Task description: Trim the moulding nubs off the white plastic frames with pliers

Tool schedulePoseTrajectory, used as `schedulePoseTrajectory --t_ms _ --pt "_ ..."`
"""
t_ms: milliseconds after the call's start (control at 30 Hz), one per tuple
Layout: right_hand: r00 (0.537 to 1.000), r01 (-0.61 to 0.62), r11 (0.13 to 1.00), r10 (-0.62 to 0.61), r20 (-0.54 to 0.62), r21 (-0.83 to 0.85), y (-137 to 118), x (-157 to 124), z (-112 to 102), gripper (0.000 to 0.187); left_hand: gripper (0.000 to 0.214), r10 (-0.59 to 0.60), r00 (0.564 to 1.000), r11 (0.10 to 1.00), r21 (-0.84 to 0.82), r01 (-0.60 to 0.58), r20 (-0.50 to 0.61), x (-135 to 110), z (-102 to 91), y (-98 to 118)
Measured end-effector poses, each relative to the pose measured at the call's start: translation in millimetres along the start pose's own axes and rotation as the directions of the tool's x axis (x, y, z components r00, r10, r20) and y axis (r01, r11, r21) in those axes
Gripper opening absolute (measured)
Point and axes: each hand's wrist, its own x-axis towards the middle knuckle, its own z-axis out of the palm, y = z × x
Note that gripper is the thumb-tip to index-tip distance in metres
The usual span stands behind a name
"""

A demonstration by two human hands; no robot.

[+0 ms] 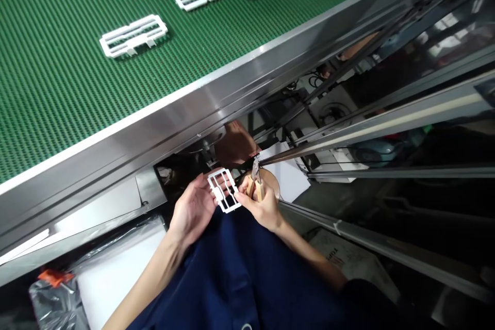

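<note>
My left hand pinches the left side of a white plastic lattice frame at chest height, above my navy work top. My right hand grips a small pair of side cutters with tan handles, their metal jaws pointing up and away from me. The same hand's fingertips rest against the frame's right edge. The jaws sit just beyond the frame, and I cannot tell whether they touch it. Several matching white frames lie flat on the green belt, out of reach of both hands.
A green mesh conveyor belt runs diagonally past me, bordered by a stainless steel rail. Metal bars and machine parts fill the right side. A white sheet and a plastic bag with an orange tag lie at lower left.
</note>
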Motion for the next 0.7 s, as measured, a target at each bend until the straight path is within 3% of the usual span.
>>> schedulePoseTrajectory --t_ms 133,300,500,700 --pt "0.99 -0.015 0.998 0.022 -0.138 0.057 3.8 0.8 1.2 0.019 0.033 0.058 0.998 0.989 0.136 -0.055 -0.017 -3.4 -4.7 -7.0" --pt "0.955 0.013 0.999 0.002 -0.295 0.048 5.6 0.7 4.7 0.018 0.034 0.003 1.0 0.917 0.4 -0.009 0.014 -13.8 -15.0 -20.0" --pt "0.986 0.044 0.994 -0.028 -0.165 0.097 -0.4 1.1 -0.4 0.015 0.021 0.125 0.992 0.87 0.481 -0.111 0.003 -11.8 -18.7 -17.8" --pt "0.976 0.127 0.984 -0.101 -0.195 0.127 -11.5 22.4 -20.1 0.014 0.024 0.117 0.993 0.806 0.58 -0.115 0.035 -21.1 -26.1 -3.1"
